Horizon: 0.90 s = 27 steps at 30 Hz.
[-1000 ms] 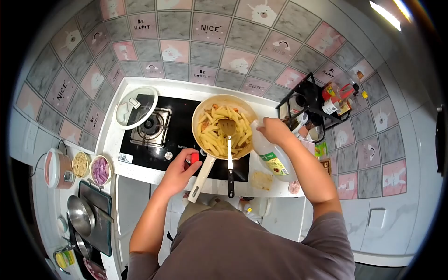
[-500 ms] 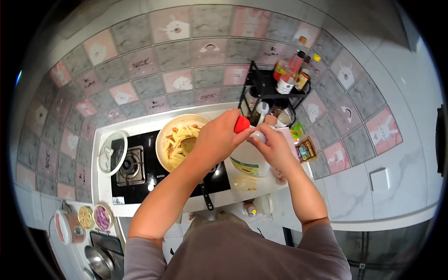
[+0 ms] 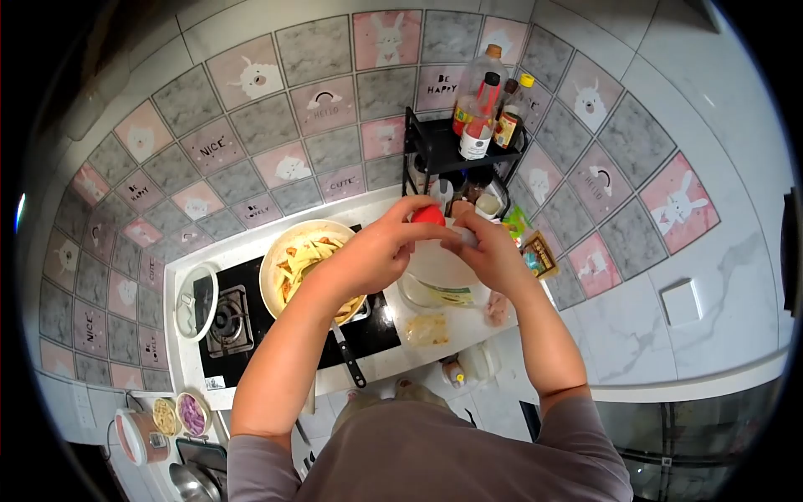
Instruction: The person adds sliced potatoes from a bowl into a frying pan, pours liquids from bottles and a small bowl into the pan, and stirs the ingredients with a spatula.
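In the head view, my left hand [image 3: 376, 255] curls its fingers around a red cap [image 3: 428, 216] over the counter. Close beside it, my right hand [image 3: 489, 247] grips a small whitish part at the top of a large translucent plastic jug [image 3: 439, 272], which has a green and yellow label. My fingers partly hide where the cap and the jug's top meet. Left of the hands, a pale pan [image 3: 266, 280] holds yellow strips, perhaps potato, with browned pieces; my left arm covers part of it.
The pan sits on a black gas stove [image 3: 259, 339], its handle [image 3: 347, 356] pointing toward me. A glass lid [image 3: 196, 301] lies at the left. A black rack [image 3: 435, 138] with bottles [image 3: 477, 125] stands behind. Bowls with purple pieces [image 3: 194, 414] and pale pieces [image 3: 166, 417] are at lower left.
The view has shifted, so the rack and pan appear further left. My hands stay together at the jug's top, and my left fingers now wrap more over the red cap.
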Each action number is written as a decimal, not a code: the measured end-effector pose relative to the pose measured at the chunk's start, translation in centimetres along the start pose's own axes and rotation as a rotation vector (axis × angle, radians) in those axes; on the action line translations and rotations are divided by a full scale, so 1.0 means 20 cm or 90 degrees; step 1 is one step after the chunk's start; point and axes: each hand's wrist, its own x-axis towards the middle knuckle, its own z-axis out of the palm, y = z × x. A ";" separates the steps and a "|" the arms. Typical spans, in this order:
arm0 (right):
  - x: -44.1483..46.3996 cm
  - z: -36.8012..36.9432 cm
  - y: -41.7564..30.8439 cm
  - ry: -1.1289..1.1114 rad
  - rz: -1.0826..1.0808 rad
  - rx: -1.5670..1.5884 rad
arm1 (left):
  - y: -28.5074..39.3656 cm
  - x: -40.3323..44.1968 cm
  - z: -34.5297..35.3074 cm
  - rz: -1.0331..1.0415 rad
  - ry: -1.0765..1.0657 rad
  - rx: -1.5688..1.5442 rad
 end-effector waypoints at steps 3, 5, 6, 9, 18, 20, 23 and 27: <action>0.05 0.01 0.10 0.158 -0.142 -0.013 | 0.12 0.03 -0.01 -0.097 0.062 -0.026; 0.06 -0.06 0.00 0.084 0.053 0.085 | 0.15 0.05 0.01 -0.196 0.114 -0.024; 0.07 -0.07 -0.04 0.082 0.056 0.094 | 0.13 0.08 0.03 -0.165 0.194 0.025; 0.09 -0.04 -0.11 0.089 -0.019 0.080 | -0.01 0.13 0.06 -0.110 0.299 0.118; 0.26 -0.10 0.03 0.151 0.068 0.195 | 0.05 0.00 -0.08 -0.199 0.189 -0.295; 0.33 -0.19 -0.05 0.268 0.030 0.206 | 0.02 -0.11 -0.08 -0.210 0.195 -0.270; 0.45 -0.33 -0.18 0.408 -0.013 0.183 | -0.10 -0.38 -0.04 -0.225 0.220 -0.241; 0.73 -0.42 -0.20 0.459 -0.035 0.118 | -0.26 -0.83 0.04 -0.323 0.343 -0.264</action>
